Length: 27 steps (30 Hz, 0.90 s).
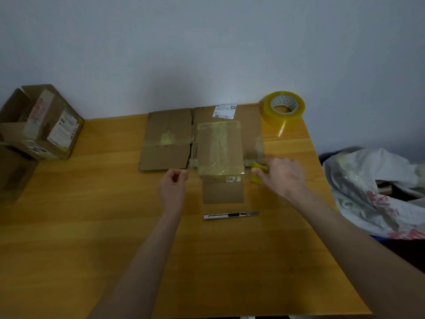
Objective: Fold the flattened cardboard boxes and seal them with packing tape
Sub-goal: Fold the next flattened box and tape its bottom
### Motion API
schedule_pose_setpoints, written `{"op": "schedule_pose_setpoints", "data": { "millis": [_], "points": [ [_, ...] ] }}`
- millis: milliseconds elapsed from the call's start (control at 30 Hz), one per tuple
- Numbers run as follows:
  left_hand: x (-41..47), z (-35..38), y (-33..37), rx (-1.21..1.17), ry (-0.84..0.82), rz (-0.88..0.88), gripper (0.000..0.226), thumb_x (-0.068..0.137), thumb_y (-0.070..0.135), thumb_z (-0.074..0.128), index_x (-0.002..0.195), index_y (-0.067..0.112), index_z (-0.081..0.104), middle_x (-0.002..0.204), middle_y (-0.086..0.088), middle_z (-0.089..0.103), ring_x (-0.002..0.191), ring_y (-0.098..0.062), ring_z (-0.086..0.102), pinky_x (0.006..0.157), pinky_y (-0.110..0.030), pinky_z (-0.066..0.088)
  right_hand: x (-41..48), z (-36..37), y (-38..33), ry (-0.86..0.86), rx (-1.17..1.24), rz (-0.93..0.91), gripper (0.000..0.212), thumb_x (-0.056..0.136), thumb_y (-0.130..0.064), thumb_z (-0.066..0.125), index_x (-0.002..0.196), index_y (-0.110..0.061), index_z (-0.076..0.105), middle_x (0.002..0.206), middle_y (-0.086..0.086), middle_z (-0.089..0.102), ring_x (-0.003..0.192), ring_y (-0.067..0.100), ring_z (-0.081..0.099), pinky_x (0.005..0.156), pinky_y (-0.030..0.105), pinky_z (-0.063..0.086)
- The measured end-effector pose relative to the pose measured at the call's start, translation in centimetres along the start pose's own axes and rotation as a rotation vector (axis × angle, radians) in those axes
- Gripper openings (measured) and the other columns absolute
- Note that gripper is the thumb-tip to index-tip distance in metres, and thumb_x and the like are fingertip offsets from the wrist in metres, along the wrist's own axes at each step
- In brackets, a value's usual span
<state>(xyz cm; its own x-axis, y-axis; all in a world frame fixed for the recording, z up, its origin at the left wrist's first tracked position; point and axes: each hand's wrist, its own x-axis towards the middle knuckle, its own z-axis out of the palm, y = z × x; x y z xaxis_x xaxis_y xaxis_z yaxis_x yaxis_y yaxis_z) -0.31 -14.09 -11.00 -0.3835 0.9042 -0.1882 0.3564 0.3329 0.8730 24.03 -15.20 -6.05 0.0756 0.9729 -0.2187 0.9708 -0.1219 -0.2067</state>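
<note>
We stand at the near edge of the bench (92, 226) with both arms reaching towards its middle. Our left hand (173, 183) is curled, thumb and forefinger pinched together on the left end of a clear strip (220, 172) of tape, though the film is faint just there. Our right hand (279, 173) grasps a small roll (257, 171) of yellowish tape, fingers wrapped over it, just beside the right side of the box (219, 146). The strip runs from the one hand to the other across the box's near part, just above a small label (233, 179) on it. The box lies in the middle of the bench, its top crossed by yellowed tape, with one brown flap (223, 192) sticking out towards us. It rests partly on a larger sheet of flattened cardboard (165, 139), which spreads out to the left and back to the far edge, where it carries a white shipping label (225, 111). A knife (231, 215) with its blade out lies on the bench just nearer to us than the flap, pointing right. A big roll (282, 108) of tape stands tilted at the far right corner, a loose tail hanging from it onto the wood. At the far left corner stand two made-up boxes (46, 120), one open at the top. Off the right edge lies a crumpled plastic bag (372, 187).
</note>
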Motion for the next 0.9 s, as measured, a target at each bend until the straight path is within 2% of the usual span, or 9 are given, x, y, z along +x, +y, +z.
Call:
{"op": "schedule_pose_setpoints", "data": {
  "millis": [100, 200, 333, 433, 500, 600, 700, 767, 900],
  "points": [
    [0.8, 0.8, -0.2, 0.017, -0.015, -0.028, 0.013, 0.093, 0.02, 0.058, 0.081, 0.016, 0.059, 0.075, 0.005, 0.058, 0.074, -0.013, 0.054, 0.065, -0.025, 0.047, 1.0, 0.5, -0.4, -0.002, -0.027, 0.018, 0.043, 0.098, -0.053, 0.04, 0.132, -0.031, 0.054, 0.1, 0.002, 0.069, 0.102, 0.022, 0.061, 0.095, 0.038, 0.04],
    [1.6, 2.1, -0.4, 0.033, -0.048, -0.025, 0.013, 0.094, 0.019, 0.057, 0.083, 0.013, 0.058, 0.076, 0.003, 0.056, 0.073, -0.012, 0.05, 0.058, -0.016, 0.037, 1.8, 0.9, -0.9, 0.004, -0.047, 0.038, 0.042, 0.097, -0.054, 0.04, 0.13, -0.032, 0.056, 0.105, 0.004, 0.069, 0.105, 0.023, 0.06, 0.093, 0.036, 0.04],
    [2.6, 3.9, -0.5, 0.08, -0.063, 0.023, 0.01, 0.094, 0.018, 0.056, 0.099, 0.013, 0.063, 0.099, -0.012, 0.061, 0.086, -0.022, 0.058, 0.067, -0.018, 0.043, 2.5, 1.6, -1.5, 0.0, -0.051, 0.044, 0.041, 0.098, -0.053, 0.04, 0.128, -0.03, 0.057, 0.107, 0.004, 0.069, 0.105, 0.024, 0.06, 0.09, 0.036, 0.038],
    [3.6, 3.7, 0.1, 0.082, -0.054, -0.014, 0.044, 0.091, 0.016, 0.062, 0.134, 0.021, 0.052, 0.109, -0.01, 0.056, 0.09, -0.018, 0.057, 0.086, -0.03, 0.051, 2.8, 1.6, -1.5, 0.01, -0.031, 0.042, 0.04, 0.098, -0.052, 0.042, 0.127, -0.03, 0.058, 0.106, 0.004, 0.069, 0.103, 0.024, 0.061, 0.089, 0.036, 0.04],
    [3.1, 2.9, 0.7, 0.061, 0.041, -0.023, 0.048, 0.09, 0.01, 0.063, 0.135, 0.021, 0.051, 0.115, -0.01, 0.051, 0.093, -0.019, 0.057, 0.089, -0.035, 0.053, 3.0, 1.5, -1.6, 0.002, -0.03, 0.042, 0.04, 0.098, -0.052, 0.042, 0.125, -0.029, 0.059, 0.107, 0.005, 0.069, 0.104, 0.024, 0.061, 0.09, 0.037, 0.04],
    [-0.9, 3.0, 1.8, 0.184, 0.14, 0.423, 0.036, 0.089, -0.004, 0.058, 0.122, 0.009, 0.062, 0.116, -0.011, 0.053, 0.096, -0.015, 0.055, 0.093, -0.023, 0.047, 2.9, 1.6, -1.7, 0.002, -0.035, 0.037, 0.04, 0.098, -0.052, 0.04, 0.123, -0.028, 0.06, 0.106, 0.005, 0.069, 0.103, 0.024, 0.061, 0.087, 0.036, 0.039],
    [-3.4, 6.2, 1.7, 0.391, -0.107, 0.913, 0.05, 0.083, -0.016, 0.05, 0.128, 0.004, 0.057, 0.132, -0.014, 0.057, 0.122, -0.029, 0.052, 0.109, -0.032, 0.037, 3.0, 1.5, -1.3, -0.027, -0.025, 0.013, 0.043, 0.098, -0.054, 0.04, 0.125, -0.027, 0.058, 0.11, 0.006, 0.068, 0.105, 0.025, 0.061, 0.089, 0.037, 0.04],
    [-2.8, 7.3, 1.2, 0.577, -0.209, 0.963, 0.066, 0.082, -0.017, 0.043, 0.142, 0.01, 0.041, 0.149, -0.009, 0.039, 0.14, -0.032, 0.031, 0.116, -0.045, 0.024, 3.2, 1.0, -0.5, -0.096, -0.001, -0.03, 0.048, 0.095, -0.057, 0.042, 0.131, -0.028, 0.055, 0.119, 0.006, 0.066, 0.113, 0.026, 0.058, 0.098, 0.041, 0.038],
    [-1.7, 7.4, 0.6, 0.716, -0.281, 0.901, 0.08, 0.081, -0.022, 0.042, 0.148, 0.017, 0.026, 0.156, -0.005, 0.022, 0.145, -0.033, 0.016, 0.118, -0.039, 0.007, 3.2, 0.4, 2.5, -0.262, 0.047, -0.112, 0.059, 0.091, -0.06, 0.048, 0.141, -0.028, 0.046, 0.137, 0.006, 0.055, 0.126, 0.027, 0.05, 0.105, 0.043, 0.036]
  ]
}}
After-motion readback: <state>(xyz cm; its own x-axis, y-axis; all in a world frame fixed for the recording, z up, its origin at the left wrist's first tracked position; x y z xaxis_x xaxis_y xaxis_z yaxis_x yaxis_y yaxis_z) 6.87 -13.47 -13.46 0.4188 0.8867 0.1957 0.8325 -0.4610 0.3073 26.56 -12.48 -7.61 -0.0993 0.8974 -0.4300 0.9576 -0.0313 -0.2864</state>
